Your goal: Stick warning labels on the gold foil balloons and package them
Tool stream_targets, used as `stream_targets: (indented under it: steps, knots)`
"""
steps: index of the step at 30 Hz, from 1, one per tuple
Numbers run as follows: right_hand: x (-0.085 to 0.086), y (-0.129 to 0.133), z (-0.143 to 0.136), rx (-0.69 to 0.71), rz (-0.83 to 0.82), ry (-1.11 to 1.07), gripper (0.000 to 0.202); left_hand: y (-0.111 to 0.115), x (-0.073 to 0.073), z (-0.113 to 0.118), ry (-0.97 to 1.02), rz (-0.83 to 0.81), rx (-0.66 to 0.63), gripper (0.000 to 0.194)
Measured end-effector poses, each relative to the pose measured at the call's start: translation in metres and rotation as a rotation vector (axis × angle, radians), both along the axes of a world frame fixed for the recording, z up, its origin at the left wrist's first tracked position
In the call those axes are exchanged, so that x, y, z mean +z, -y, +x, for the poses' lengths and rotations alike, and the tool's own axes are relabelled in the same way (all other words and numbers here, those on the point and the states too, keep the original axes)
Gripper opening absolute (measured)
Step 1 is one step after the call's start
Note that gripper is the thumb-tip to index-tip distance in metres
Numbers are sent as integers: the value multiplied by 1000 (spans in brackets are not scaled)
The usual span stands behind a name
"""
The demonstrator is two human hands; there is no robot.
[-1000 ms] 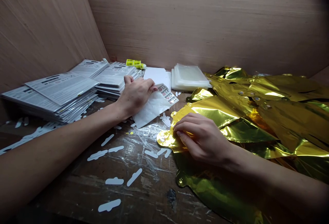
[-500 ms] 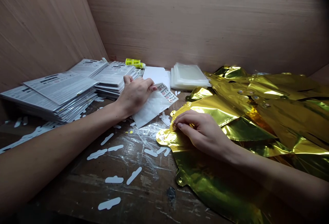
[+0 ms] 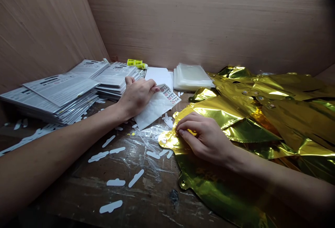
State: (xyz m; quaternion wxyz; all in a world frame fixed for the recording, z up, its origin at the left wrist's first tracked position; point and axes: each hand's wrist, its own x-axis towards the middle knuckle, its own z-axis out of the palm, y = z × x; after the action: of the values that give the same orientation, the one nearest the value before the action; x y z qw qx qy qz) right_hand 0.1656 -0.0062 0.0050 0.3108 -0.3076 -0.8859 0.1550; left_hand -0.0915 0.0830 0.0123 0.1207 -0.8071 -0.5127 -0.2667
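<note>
My left hand [image 3: 138, 97] is closed on a white sticker sheet [image 3: 153, 111], whose far right corner carries small printed CE labels. The sheet hangs tilted over the table [image 3: 146, 200]. My right hand [image 3: 204, 135] rests on the gold foil balloon [image 3: 209, 182] near its left tab, with thumb and fingertips pinched together at the foil. Whether a small label sits between those fingertips is hidden. More gold foil lies spread out beneath and behind my right hand.
Stacks of printed packets [image 3: 62, 88] stand at the back left. A yellow box [image 3: 134, 63], white cards [image 3: 158, 76] and a pile of clear bags [image 3: 192, 76] lie along the back wall. White paper cutouts [image 3: 116, 182] are scattered about the table.
</note>
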Motion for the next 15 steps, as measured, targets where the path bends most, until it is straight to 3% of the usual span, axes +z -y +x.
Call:
stream_targets:
  steps: [15]
  knots:
    - [-2,4,-1,52,77,55,20,2,1,1,-29,-5,17,37]
